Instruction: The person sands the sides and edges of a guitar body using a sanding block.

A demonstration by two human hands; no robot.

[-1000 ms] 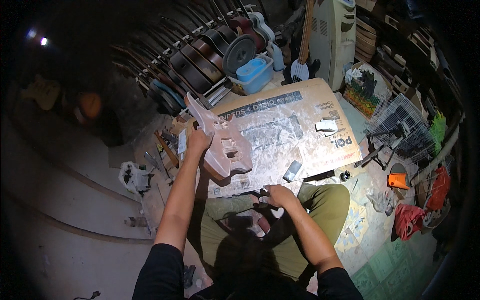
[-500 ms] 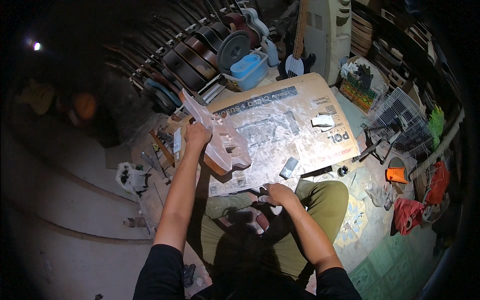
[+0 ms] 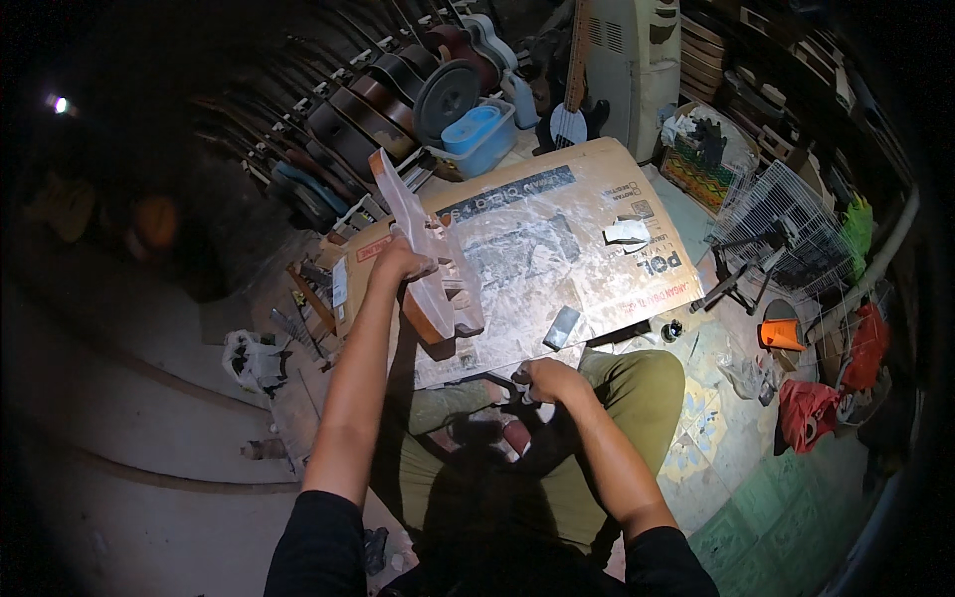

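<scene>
My left hand (image 3: 398,264) grips an unfinished pale wooden guitar body with its neck (image 3: 430,259), held tilted on edge over the left side of a flattened cardboard sheet (image 3: 557,239). My right hand (image 3: 545,380) is closed on a small dark tool near my lap, at the cardboard's front edge; the tool is mostly hidden by the fingers. A small grey sanding block (image 3: 562,326) lies on the cardboard just beyond my right hand. A crumpled white scrap (image 3: 629,232) sits further back on the cardboard.
A row of finished guitar bodies (image 3: 378,109) leans on a rack at the back. A blue plastic tub (image 3: 477,134) stands beside them. A wire cage (image 3: 786,229), an orange cup (image 3: 781,333) and red cloth (image 3: 806,413) lie to the right. Hand tools (image 3: 298,308) lie left.
The guitar body in my left hand has tipped a little more upright. My right hand has stayed at my lap.
</scene>
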